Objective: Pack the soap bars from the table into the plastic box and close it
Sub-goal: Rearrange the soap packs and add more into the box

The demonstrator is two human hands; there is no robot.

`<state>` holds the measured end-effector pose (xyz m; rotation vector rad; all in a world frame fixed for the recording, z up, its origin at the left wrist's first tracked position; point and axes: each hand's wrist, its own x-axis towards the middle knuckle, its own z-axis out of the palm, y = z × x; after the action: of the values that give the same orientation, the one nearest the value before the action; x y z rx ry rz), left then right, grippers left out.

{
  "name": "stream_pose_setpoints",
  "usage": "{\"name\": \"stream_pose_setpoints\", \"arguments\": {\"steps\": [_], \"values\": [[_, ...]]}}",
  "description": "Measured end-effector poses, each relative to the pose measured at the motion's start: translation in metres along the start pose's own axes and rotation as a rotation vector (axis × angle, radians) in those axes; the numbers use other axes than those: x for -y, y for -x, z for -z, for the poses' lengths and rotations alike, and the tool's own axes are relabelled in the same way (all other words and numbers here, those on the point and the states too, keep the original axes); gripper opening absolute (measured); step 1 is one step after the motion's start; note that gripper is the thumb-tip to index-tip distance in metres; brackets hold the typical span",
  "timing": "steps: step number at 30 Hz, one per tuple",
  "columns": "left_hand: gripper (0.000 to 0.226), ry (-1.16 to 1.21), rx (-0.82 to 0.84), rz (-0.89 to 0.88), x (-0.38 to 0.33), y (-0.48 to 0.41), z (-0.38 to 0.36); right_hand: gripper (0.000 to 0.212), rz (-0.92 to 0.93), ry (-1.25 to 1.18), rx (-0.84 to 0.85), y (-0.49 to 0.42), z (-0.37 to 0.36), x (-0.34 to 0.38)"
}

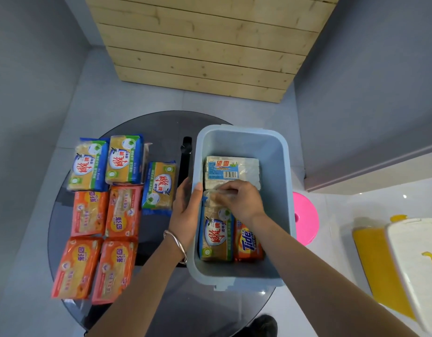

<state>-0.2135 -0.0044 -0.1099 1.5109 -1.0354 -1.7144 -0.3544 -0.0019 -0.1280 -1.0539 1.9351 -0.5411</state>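
Note:
A light blue plastic box (pixel 278 166) stands open on the round dark glass table (pixel 161 132). Inside lie a pale white soap bar (pixel 230 170), a yellow-and-blue soap pack (pixel 216 235) and an orange Tide bar (pixel 247 244). My left hand (pixel 185 210) grips the box's left wall, thumb over the rim. My right hand (pixel 239 199) is inside the box, fingers pinched on the top end of the yellow-and-blue pack. On the table left of the box lie three more yellow-and-blue packs (pixel 123 159) and several orange packs (pixel 122 211).
A black object (pixel 185 159) lies between the box and the loose packs. A pink round stool (pixel 306 218) stands right of the table. A white lidded container (pixel 416 263) on a yellow one (pixel 378 263) sits at the far right. A wooden slat panel (pixel 205 42) stands behind.

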Motion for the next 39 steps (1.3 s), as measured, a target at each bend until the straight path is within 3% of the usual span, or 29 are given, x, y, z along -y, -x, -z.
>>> {"name": "stream_pose_setpoints", "arguments": {"steps": [2,5,17,21,24,26,29,34,39], "values": [[0.064,-0.002,0.003,0.001,0.001,0.0,0.0,0.024,0.055,0.076,-0.087,0.004,-0.004,-0.001],[0.056,-0.001,-0.008,0.0,0.003,-0.001,0.001,0.019,0.063,-0.09,-0.198,0.01,0.0,-0.004],[0.052,-0.012,-0.035,0.028,0.0,-0.001,0.0,0.012,-0.018,-0.32,-0.159,0.008,-0.006,-0.009],[0.063,-0.075,-0.068,0.018,-0.009,0.001,0.017,0.008,0.03,-0.409,-0.237,0.025,0.007,0.016],[0.073,-0.083,-0.106,0.018,-0.019,-0.002,0.052,0.01,0.168,-0.487,-0.349,0.038,0.012,0.056],[0.074,-0.063,-0.164,-0.015,-0.028,-0.007,0.08,0.007,0.26,-0.534,-0.309,0.046,0.006,0.089],[0.056,-0.058,-0.265,-0.039,-0.039,-0.021,0.127,0.009,0.317,-0.6,-0.15,0.048,-0.024,0.129],[0.031,0.012,-0.374,-0.052,-0.05,-0.047,0.192,0.027,0.125,-0.636,0.063,0.016,-0.1,0.155],[0.064,-0.133,-0.307,0.026,-0.038,-0.074,0.224,0.049,-0.022,-0.441,0.068,-0.024,-0.159,0.146]]}}
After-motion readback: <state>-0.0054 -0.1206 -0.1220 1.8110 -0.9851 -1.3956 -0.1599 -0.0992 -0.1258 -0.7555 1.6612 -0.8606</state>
